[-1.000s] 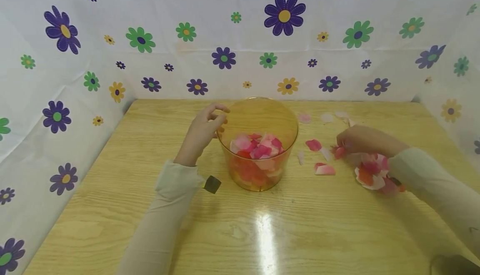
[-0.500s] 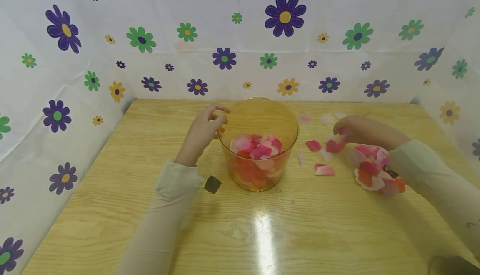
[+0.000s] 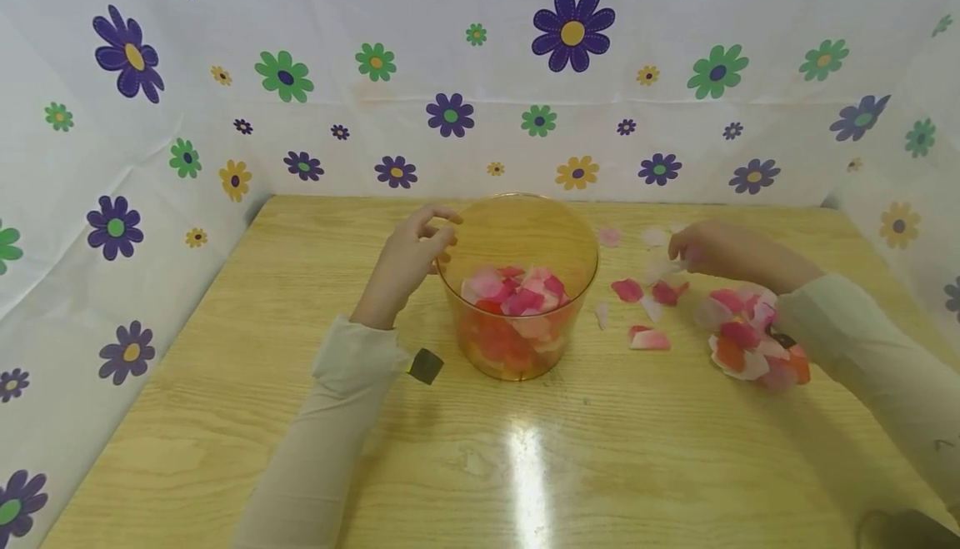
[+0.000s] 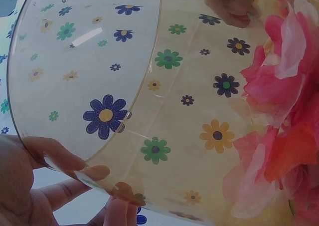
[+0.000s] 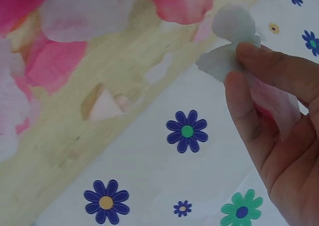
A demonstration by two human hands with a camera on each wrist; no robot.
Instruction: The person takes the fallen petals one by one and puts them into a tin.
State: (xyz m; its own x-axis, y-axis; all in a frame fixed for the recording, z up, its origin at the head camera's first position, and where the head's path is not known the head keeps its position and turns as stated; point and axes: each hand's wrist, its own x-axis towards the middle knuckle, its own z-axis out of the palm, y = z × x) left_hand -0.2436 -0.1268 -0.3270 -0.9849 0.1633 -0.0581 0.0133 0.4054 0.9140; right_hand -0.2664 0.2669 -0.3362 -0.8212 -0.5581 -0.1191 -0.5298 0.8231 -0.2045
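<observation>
Stood mid-table (image 3: 225, 416), amber tub (image 3: 517, 232) half full of petals, left hand (image 3: 405, 266) curled on its left rim. Lay scattered to its right, loose petals (image 3: 750, 341), nearer the right hand (image 3: 712, 251). Pinched there, one pale petal (image 5: 227, 41), tub lying leftward.

The left hand (image 4: 30, 186) is showing at the lower left edge of the view, its fingertips (image 4: 94, 172) pressing against the outer wall of a clear, amber-tinted round plastic tub (image 4: 149, 111). Crumpled pink, red and pale tissue-like petals (image 4: 279, 116) are lying heaped inside the tub toward its right side. A white sheet printed with blue, green and yellow flowers (image 4: 104, 116) is showing through the tub's wall.
</observation>
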